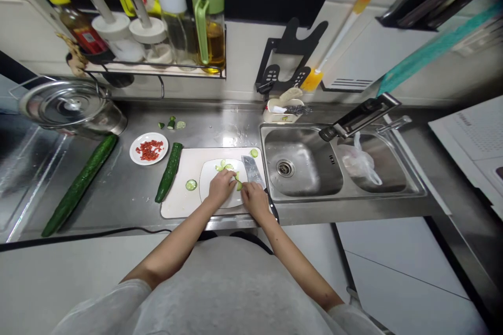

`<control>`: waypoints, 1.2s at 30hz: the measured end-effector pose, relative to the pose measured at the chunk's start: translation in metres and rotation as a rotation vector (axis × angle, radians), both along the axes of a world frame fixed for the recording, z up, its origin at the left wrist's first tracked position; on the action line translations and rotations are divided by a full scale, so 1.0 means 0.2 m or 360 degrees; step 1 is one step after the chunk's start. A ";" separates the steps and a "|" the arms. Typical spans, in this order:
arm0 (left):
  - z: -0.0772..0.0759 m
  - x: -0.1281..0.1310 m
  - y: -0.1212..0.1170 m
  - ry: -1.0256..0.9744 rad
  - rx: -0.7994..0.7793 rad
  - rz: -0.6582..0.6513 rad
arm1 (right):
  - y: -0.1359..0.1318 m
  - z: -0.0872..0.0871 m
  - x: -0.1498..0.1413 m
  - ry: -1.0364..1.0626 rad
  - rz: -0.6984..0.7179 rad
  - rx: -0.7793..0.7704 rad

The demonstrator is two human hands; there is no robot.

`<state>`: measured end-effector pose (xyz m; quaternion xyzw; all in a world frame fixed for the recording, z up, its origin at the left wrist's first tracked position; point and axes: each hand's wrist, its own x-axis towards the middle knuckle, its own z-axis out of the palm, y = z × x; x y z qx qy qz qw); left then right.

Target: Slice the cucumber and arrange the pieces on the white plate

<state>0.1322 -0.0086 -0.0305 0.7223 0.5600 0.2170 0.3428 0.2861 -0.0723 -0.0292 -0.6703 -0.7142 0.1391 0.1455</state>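
A white square plate [207, 174] rests on the pale cutting board [175, 205], with several cucumber slices [222, 164] along its far side. Over the plate, my left hand [221, 187] is closed, its fingertips pinched at a slice by the plate's right side. My right hand [256, 201] pinches a cucumber slice [239, 186] at the right rim, close to the left fingertips. Partly under my right hand lies a kitchen knife [252, 168], blade pointing away. Loose cucumber rounds sit on the board, one left [191, 185] and one at the far right corner [253, 153].
Left of the board are a cut cucumber [170, 172], a small plate [132, 153] of chopped red pieces, a whole cucumber [80, 184] and a lidded steel pot [70, 107]. A double sink [302, 196] adjoins on the right. Bottles stand on a wall rack [157, 69].
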 end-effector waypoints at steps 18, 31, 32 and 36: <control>0.02 0.01 0.00 0.0361 0.0065 -0.0099 | 0.03 0.04 -0.04 -0.0197 -0.0031 -0.0274; 0.15 -0.24 0.00 -0.0275 -0.0140 0.0438 | 0.02 0.08 0.18 0.0545 -0.0445 0.0089; 0.15 -0.30 -0.01 -0.0317 -0.0145 0.0521 | 0.02 0.09 0.21 0.0552 -0.0494 0.0124; 0.13 -0.50 -0.06 -0.0370 -0.0137 0.0747 | 0.01 0.10 0.29 0.0524 -0.0535 0.0194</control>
